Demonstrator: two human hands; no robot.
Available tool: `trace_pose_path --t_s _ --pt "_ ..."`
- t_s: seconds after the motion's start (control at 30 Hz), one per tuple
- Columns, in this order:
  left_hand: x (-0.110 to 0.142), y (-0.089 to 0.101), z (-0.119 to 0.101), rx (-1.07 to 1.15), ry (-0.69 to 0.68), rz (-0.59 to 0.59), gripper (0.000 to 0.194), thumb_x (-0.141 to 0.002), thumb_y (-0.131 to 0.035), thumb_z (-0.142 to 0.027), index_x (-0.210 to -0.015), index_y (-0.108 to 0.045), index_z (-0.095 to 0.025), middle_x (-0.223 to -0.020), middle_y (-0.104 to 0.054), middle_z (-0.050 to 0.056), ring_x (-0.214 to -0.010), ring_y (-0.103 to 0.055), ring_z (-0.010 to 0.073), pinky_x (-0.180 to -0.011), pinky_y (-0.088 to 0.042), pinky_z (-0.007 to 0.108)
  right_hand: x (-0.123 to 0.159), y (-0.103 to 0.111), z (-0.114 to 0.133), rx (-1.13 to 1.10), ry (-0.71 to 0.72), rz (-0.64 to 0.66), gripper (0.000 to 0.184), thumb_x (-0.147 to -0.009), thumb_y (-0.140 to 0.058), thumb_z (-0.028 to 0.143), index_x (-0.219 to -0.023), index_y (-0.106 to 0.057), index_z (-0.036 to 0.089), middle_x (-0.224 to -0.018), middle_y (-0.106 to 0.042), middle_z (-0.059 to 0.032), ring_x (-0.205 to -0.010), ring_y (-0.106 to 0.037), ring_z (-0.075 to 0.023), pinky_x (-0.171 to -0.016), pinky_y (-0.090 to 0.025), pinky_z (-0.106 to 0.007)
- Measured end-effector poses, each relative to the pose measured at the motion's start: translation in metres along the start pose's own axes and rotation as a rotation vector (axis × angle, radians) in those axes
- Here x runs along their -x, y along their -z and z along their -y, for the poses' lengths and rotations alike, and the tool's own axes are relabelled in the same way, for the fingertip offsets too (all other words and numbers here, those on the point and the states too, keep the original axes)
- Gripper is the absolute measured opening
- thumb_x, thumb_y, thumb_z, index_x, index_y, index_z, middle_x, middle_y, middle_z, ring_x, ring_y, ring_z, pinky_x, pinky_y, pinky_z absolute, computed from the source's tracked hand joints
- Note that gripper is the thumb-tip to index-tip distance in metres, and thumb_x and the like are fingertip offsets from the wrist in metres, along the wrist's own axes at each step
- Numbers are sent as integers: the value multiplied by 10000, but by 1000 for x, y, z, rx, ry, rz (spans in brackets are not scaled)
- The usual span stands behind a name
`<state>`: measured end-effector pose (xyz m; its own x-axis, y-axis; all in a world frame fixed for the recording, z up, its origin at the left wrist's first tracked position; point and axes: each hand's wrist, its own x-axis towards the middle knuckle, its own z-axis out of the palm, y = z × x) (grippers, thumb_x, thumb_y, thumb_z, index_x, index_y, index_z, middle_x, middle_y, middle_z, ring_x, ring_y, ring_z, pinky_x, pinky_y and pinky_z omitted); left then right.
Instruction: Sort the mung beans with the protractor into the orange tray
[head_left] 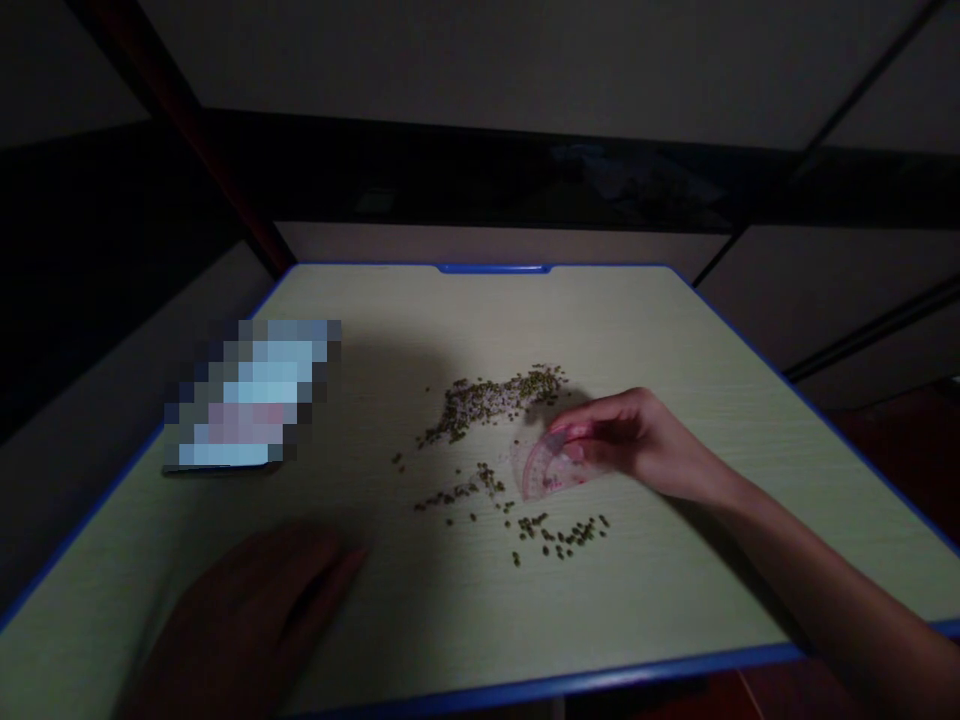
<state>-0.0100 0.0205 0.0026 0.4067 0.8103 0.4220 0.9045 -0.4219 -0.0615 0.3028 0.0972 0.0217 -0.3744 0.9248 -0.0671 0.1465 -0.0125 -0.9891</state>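
My right hand (626,435) pinches a clear protractor (536,468) with pink markings, holding it low over the table beside small greenish seeds. The main seed pile (487,400) stretches in a band beyond the protractor, mixed with tiny pale grains. Nearer to me lie a thin line of darker seeds (457,492) and a loose scatter of green seeds (566,540). In shadow at the lower left, my left hand (247,600) rests on the table, holding nothing, its thumb slightly apart from the fingers.
A phone (255,400) with a blurred-out bright screen lies at the table's left side. The pale wood-grain table (675,600) has a blue edge and a blue grip (495,268) at the far side. Dark panels stand behind it.
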Motion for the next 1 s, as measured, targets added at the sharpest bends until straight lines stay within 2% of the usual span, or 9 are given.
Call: trace_pose_path --t_s 0.1,0.23,0.43,0.57,0.77,1.0 --pt "0 -2 0 -132 -101 -23 524 -916 -184 -446 -671 -594 -232 -654 -632 -38 -571 -605 117 -494 -522 205 -1 -2 -4 17 0 -62 186 -623 -686 114 -776 -766 185 -712 -703 -26 -559 -579 -115 -477 -476 -233" --pt "-1 -1 0 -146 -114 -25 518 -918 -185 -429 -676 -594 -224 -658 -635 -33 -579 -609 114 -502 -523 200 -1 -3 -4 45 11 -135 166 -643 -703 162 -798 -761 168 -719 -704 -39 -570 -577 -120 -487 -479 -240" --pt "0 2 -2 -139 -101 -24 524 -919 -185 -434 -663 -594 -231 -643 -630 -49 -561 -603 109 -493 -518 200 -2 -11 -2 17 40 -65 208 -619 -669 92 -778 -766 183 -764 -730 -33 -597 -605 -117 -526 -487 -232" --pt "0 2 -1 -128 -100 -21 522 -918 -188 -438 -664 -597 -237 -643 -627 -57 -564 -605 106 -503 -526 200 -4 -17 -3 41 72 -56 210 -629 -659 107 -785 -768 194 -789 -738 -36 -614 -616 -126 -518 -484 -235" --pt "-3 2 -1 -134 -110 -45 547 -921 -173 -425 -643 -602 -229 -626 -629 -50 -548 -605 106 -471 -513 194 -5 -21 -5 39 103 -14 208 -650 -646 125 -806 -767 189 -763 -724 -34 -636 -615 -133 -534 -486 -244" --pt "1 -2 1 -155 -106 -11 540 -916 -181 -449 -657 -603 -234 -644 -629 -43 -560 -600 115 -508 -525 203 -6 -21 -4 -39 81 47 203 -656 -656 101 -809 -761 183 -726 -704 -30 -598 -591 -114 -528 -475 -241"
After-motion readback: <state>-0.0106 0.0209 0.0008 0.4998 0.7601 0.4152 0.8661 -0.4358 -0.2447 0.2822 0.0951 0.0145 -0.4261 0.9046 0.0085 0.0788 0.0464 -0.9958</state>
